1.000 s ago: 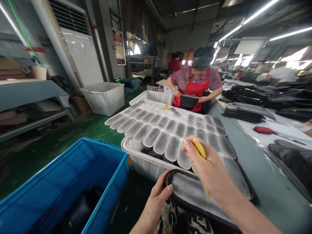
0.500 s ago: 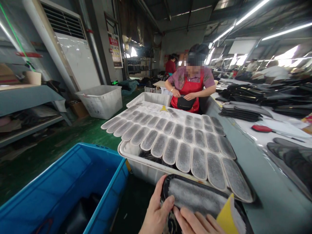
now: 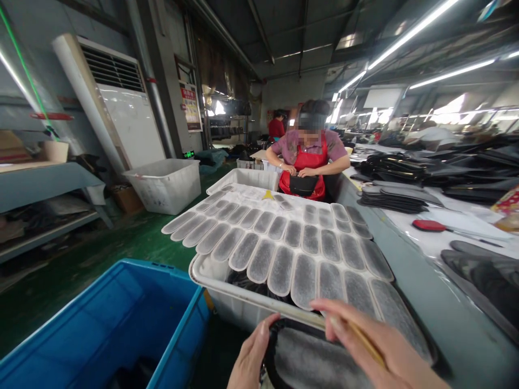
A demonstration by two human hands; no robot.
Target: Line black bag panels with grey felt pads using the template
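Black-rimmed, grey-faced oblong piece (image 3: 306,354) sits just before the near rim of the white plastic tub (image 3: 235,307), its left end held in my left hand (image 3: 251,354), as earlier. My right hand (image 3: 373,340) has risen from its near edge toward that rim, fingers pinching a slim-looking yellowish tool (image 3: 367,343).

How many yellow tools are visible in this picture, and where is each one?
2. One yellow tool, seen edge-on, is in the right hand. The other yellow tool lies near the far edge of the spread of grey pads. Others may be hidden.
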